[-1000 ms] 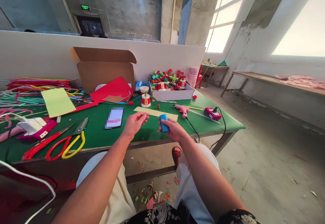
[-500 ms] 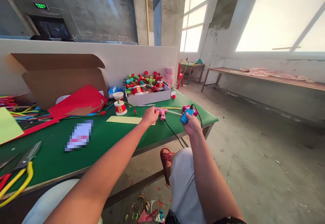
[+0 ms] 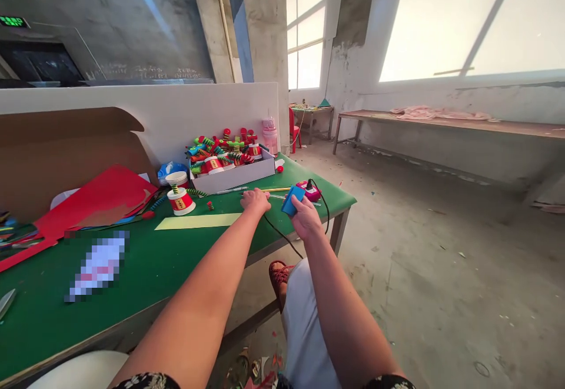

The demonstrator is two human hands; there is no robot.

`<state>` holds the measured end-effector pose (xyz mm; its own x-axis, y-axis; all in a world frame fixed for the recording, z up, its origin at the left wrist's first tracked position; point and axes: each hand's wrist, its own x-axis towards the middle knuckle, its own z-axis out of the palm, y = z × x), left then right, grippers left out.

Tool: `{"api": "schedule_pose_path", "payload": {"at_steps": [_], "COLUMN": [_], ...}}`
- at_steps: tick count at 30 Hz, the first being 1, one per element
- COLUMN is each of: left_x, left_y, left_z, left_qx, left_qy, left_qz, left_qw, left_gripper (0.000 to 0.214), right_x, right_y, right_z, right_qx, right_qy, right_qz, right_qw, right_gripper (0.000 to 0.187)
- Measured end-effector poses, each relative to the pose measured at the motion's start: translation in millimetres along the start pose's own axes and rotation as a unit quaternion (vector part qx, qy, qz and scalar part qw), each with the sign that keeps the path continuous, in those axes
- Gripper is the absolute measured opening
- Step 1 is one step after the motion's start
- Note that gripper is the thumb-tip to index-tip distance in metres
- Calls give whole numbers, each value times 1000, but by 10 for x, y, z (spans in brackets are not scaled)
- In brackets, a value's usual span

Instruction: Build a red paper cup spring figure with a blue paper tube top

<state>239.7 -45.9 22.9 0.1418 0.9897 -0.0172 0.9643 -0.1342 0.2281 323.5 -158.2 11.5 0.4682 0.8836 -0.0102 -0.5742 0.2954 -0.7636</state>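
My left hand point(image 3: 256, 202) is closed around a pink glue gun at the table's right part. The hand hides nearly all of the gun, and its black cord point(image 3: 282, 235) runs out below toward the table edge. In my right hand point(image 3: 308, 219) is a blue roll-shaped piece point(image 3: 292, 200), gripped between thumb and fingers above the table edge. Just behind it sits a magenta box point(image 3: 309, 190) with a black cable. A pale yellow paper strip point(image 3: 198, 221) lies left of my left hand. Farther left stands a white cup point(image 3: 180, 202) with a red band and a coiled stem.
A white box point(image 3: 241, 178) full of colourful cup figures stands at the back of the green table point(image 3: 176, 271). Red sheets point(image 3: 97, 198) lie at the left before an open cardboard box point(image 3: 66, 148). A scissor tip point(image 3: 6, 303) shows at the left edge. Scraps litter the floor.
The view has swung right. My left hand now covers the glue gun more fully, with fingers pointing away. My right hand has moved the blue piece closer to the left hand.
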Motion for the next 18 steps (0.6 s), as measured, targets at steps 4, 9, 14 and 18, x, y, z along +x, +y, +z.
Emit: {"api": "schedule_pose_path", "payload": {"at_steps": [4, 9, 14, 18], "left_x": [-30, -82, -360, -596], "left_y": [-32, -331, -1134, -1802], "left_z": [-52, -514, -960, -1112], "left_qx": [-36, -85, -231, -238], "left_qy": [13, 75, 212, 250], "left_qz": [6, 55, 131, 38], "left_qw": [999, 992, 940, 938], "left_gripper": [61, 50, 63, 59], "right_x": [36, 58, -45, -131], "right_y": [5, -54, -53, -92], "right_z": [20, -27, 52, 182], "right_qx": [36, 79, 117, 158], "right_qy": [30, 60, 17, 8], "right_qz": [-70, -146, -81, -71], "right_qw": [996, 984, 990, 985], "right_gripper": [18, 20, 24, 14]}}
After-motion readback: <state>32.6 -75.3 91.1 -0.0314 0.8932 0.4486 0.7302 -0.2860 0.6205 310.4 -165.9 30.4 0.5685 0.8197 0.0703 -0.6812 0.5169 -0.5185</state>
